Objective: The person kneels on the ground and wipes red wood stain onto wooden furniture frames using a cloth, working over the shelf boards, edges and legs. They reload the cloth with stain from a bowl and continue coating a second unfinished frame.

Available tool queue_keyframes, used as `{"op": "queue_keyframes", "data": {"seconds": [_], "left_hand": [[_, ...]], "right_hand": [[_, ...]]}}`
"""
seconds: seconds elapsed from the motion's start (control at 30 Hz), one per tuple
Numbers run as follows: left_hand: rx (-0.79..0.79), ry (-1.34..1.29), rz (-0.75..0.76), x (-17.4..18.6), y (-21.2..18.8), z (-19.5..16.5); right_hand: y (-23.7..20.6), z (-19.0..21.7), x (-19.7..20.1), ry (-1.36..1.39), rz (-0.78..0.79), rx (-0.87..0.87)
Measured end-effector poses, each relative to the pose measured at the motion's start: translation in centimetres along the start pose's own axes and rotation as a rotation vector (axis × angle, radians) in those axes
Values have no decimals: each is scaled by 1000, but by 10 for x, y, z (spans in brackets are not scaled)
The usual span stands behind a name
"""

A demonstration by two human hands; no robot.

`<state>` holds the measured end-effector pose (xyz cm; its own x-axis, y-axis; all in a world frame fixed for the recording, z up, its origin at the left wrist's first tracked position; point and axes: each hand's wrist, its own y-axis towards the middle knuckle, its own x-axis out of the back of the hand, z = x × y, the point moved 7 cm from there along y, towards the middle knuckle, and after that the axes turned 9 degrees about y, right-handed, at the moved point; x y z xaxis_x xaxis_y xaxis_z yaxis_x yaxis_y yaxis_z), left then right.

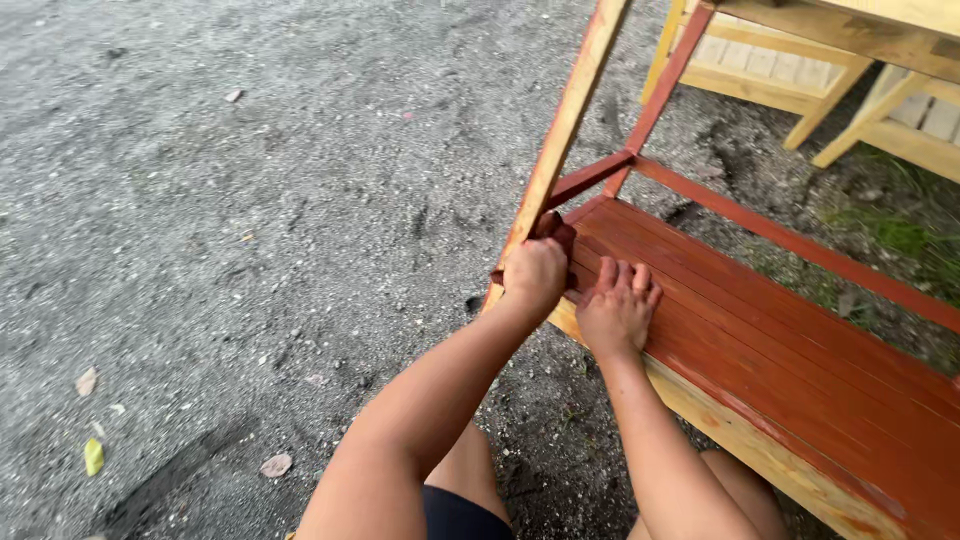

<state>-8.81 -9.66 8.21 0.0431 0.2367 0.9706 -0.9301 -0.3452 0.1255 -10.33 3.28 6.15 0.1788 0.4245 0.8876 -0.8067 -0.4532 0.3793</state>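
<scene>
Closed into a fist, the left hand (535, 275) grips something small and dark against the near corner of the red-stained slatted shelf (760, 340), where the unpainted wooden leg (560, 140) meets it; what the fist holds cannot be made out. Just beside it, the right hand (618, 308) lies flat with fingers spread on the shelf's first slats, palm pressing down and holding nothing. Below the stained surface runs a bare pale front rail (740, 435). Beyond the hands, a red cross brace (590, 178) and a red rear rail (800, 245) join the frame. Risk: if the stain is wet, the flat palm could smear it, and the frame could shift on the loose gravel ground (250, 200). Farther off stands unstained wooden furniture (800, 70).
</scene>
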Motion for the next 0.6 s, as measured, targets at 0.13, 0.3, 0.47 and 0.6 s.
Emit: {"op": "queue_keyframes", "data": {"seconds": [0.13, 0.3, 0.47, 0.6], "left_hand": [[78, 4, -111, 6, -7, 7], [112, 123, -4, 0, 28, -16], [146, -93, -13, 1, 21, -5], [161, -190, 93, -6, -9, 18]], "right_hand": [[-1, 0, 0, 17, -56, 32], [2, -5, -12, -4, -23, 8], [3, -7, -14, 18, -11, 9], [1, -6, -10, 25, -53, 13]]}}
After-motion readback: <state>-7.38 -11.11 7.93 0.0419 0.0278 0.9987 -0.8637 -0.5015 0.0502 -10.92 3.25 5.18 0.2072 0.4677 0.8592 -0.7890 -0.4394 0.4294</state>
